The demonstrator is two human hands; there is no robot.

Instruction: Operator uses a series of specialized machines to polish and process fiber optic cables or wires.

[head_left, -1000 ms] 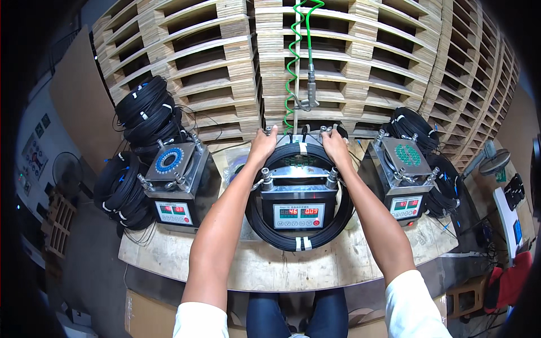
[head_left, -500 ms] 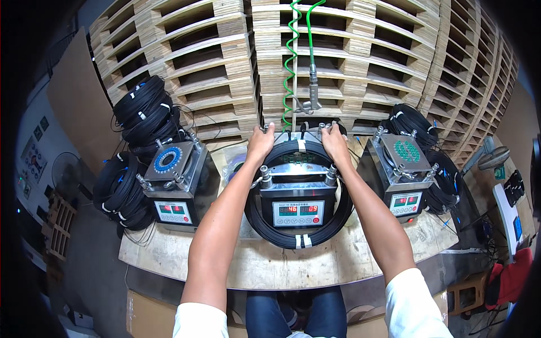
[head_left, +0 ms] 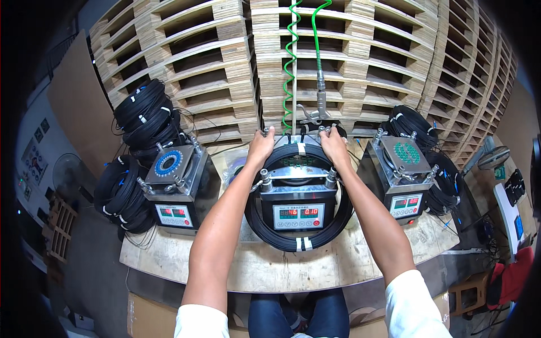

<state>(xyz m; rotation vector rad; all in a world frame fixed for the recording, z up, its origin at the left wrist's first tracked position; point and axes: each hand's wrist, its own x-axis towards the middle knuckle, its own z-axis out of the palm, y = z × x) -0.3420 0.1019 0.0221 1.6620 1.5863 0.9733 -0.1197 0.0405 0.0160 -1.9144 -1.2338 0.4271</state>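
A benchtop machine (head_left: 298, 194) with a metal top plate and a lit digital panel (head_left: 297, 216) stands in the middle of the table. My left hand (head_left: 261, 146) is closed on the metal corner knob at its far left. On the far right knob, my right hand (head_left: 335, 147) is closed in the same way. A coil of black cable (head_left: 297, 243), bound with white tape, rings the machine between my forearms. Front knobs (head_left: 265, 177) of the machine show uncovered. My fingers partly hide the far knobs.
Similar machines flank this one: the left machine (head_left: 172, 186) with a ring of blue connectors, the right machine (head_left: 397, 174) with green ones. Black cable coils (head_left: 147, 115) are piled at both sides. An air gun (head_left: 320, 107) hangs before stacked pallets (head_left: 332, 39).
The hanging air gun has swung slightly right and lower. The readouts on the machines' panels differ. Both my hands stay at the far knobs.
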